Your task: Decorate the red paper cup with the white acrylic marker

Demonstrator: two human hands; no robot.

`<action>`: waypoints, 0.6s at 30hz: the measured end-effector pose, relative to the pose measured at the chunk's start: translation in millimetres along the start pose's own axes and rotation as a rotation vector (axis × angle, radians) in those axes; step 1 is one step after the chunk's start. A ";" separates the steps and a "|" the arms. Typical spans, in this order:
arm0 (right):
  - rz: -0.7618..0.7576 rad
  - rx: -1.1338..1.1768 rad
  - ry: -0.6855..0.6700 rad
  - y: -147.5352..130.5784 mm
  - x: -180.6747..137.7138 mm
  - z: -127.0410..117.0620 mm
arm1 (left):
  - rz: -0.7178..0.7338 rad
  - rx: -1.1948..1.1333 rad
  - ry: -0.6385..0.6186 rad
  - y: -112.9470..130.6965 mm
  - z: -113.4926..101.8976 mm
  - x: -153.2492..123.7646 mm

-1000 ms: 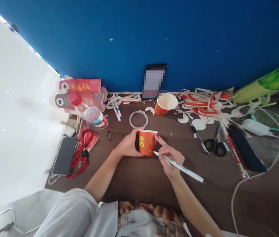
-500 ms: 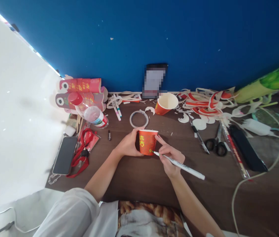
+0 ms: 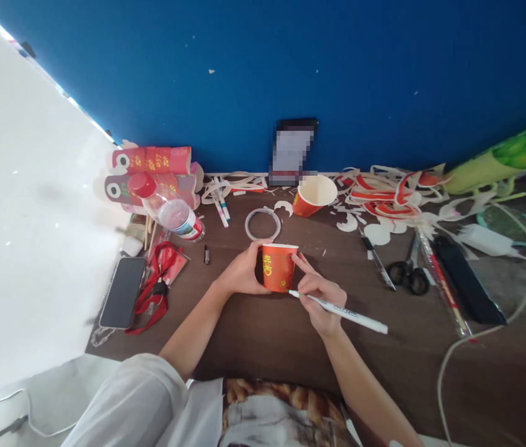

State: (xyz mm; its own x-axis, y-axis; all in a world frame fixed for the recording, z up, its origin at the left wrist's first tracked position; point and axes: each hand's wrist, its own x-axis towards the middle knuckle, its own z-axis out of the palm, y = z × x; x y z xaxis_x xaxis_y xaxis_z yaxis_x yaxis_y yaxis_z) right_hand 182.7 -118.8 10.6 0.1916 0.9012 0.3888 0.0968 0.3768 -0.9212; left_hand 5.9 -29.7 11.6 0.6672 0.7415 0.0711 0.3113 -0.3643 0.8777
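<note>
A red paper cup (image 3: 280,270) with yellow characters is held above the brown table, its white rim facing up. My left hand (image 3: 245,271) wraps its left side, thumb low and fingers near the rim. In my right hand (image 3: 323,302) is a white marker (image 3: 358,319) with a green tip, pinched between thumb and fingers. The tip is at the cup's lower right edge; whether it touches, I cannot tell. One finger of that hand rests against the cup's right side. Behind the cup lies a roll of clear tape (image 3: 263,225).
A second paper cup (image 3: 312,197) tilts at the back, near a propped screen (image 3: 293,152). Scissors (image 3: 409,273), a pen (image 3: 379,261) and paper strips (image 3: 393,192) lie right. A bottle (image 3: 179,218), red lanyard (image 3: 160,279) and phone (image 3: 123,292) lie left.
The marker tip has shifted slightly down along the cup's lower right, and the marker's back end has risen a little. My left hand stays around the cup.
</note>
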 end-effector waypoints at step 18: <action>0.013 0.001 -0.015 0.2 0.5 -1.8 | -0.008 0.002 0.000 0.5 -0.1 0.3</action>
State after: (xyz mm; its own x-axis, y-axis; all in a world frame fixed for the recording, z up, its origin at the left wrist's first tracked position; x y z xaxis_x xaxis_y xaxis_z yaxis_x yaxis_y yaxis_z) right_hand 184.6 -118.7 10.7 0.1780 0.9093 0.3762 0.0932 0.3650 -0.9263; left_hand 6.2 -29.6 12.1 0.6649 0.7441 0.0642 0.3179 -0.3597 0.8773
